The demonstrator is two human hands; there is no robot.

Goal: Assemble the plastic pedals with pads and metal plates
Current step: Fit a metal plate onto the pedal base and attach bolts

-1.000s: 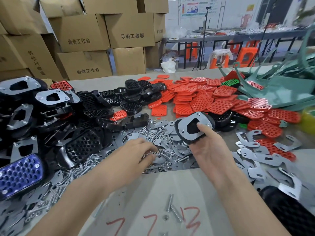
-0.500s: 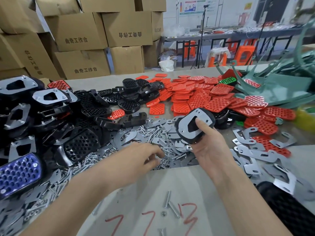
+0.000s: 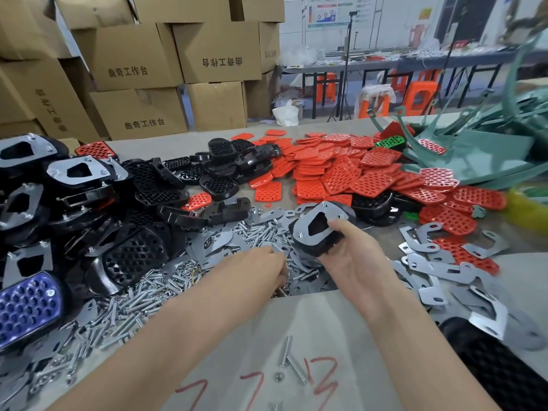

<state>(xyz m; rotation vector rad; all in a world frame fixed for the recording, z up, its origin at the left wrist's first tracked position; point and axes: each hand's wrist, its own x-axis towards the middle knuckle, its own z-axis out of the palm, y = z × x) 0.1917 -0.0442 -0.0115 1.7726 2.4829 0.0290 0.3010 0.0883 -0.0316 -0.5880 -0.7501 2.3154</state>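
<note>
Hands: the right hand (image 3: 355, 264) grips a black plastic pedal (image 3: 315, 247) capped with a metal plate (image 3: 329, 210), above the screw pile (image 3: 261, 232). The left hand (image 3: 258, 268) curls its fingertips into those screws; whether it holds one is unclear. The pedal is probably light, rigid and slick, so gripping its edges suits it.

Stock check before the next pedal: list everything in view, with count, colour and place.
held pedal: one, black with grey plate, in right grip
black pedals: many, black, heaped left
purple-padded pedal: one, purple, far left
red pads: many, red, piled centre right
green pad: one, green, behind red pads
metal plates: many, grey, loose at right
screws: many, silver, heaped centre
cardboard boxes: several, brown, stacked behind left
table: one, grey, under everything
left grip: one, fingertips in the screws
right grip: one, holds the held pedal
</note>
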